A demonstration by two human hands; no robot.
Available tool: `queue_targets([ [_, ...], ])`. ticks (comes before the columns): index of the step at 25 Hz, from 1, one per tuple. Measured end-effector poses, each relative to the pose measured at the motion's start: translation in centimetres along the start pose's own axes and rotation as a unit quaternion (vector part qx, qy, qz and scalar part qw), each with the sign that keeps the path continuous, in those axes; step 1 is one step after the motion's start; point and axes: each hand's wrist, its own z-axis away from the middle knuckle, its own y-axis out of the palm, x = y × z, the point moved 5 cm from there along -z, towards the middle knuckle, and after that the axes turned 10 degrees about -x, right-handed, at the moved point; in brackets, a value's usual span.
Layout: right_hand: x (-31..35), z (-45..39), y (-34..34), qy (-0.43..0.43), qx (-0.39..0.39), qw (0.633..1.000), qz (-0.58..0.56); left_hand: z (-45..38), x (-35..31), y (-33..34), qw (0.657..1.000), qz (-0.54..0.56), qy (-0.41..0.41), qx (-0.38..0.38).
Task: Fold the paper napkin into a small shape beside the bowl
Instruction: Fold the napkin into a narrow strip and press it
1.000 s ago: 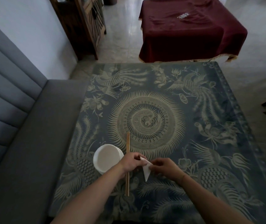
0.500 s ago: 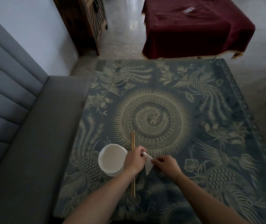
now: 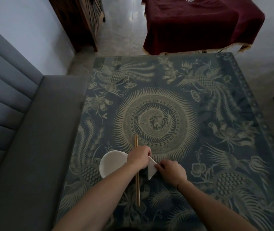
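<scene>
A white paper napkin (image 3: 151, 170), folded into a small pointed shape, sits on the patterned table just right of the white bowl (image 3: 112, 163). My left hand (image 3: 138, 157) pinches the napkin's upper corner, its wrist lying over a pair of wooden chopsticks (image 3: 137, 177). Pressed on the napkin's right edge are the fingertips of my right hand (image 3: 171, 172). The hands hide part of the napkin.
The table (image 3: 216, 147) carries a blue cloth with pale bird and swirl motifs. A grey sofa (image 3: 24, 139) runs along its left side. Beyond the far edge stand a table under a maroon cloth (image 3: 199, 24) and a dark wooden cabinet (image 3: 83, 19).
The napkin has come down from a slightly raised hold onto the table. Both hands have closed in tighter on it. The head camera has shifted, so the scene sits lower in view.
</scene>
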Motion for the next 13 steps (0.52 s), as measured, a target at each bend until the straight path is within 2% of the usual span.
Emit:
queue_targets([
  [4,0.55,-0.34,-0.31,-0.051,-0.018,0.997,0.053,-0.80,-0.55,0.20,0.997,-0.044,0.063,-0.021],
  [10,0.92,-0.46,-0.39,-0.090,-0.030,0.988,0.121,-1.02,-0.55,0.60,0.989,-0.080,0.115,-0.040],
  [13,0.99,-0.26,-0.70,-0.115,-0.079,0.984,0.113,-1.03,-0.72,0.68,0.985,-0.090,0.133,-0.058],
])
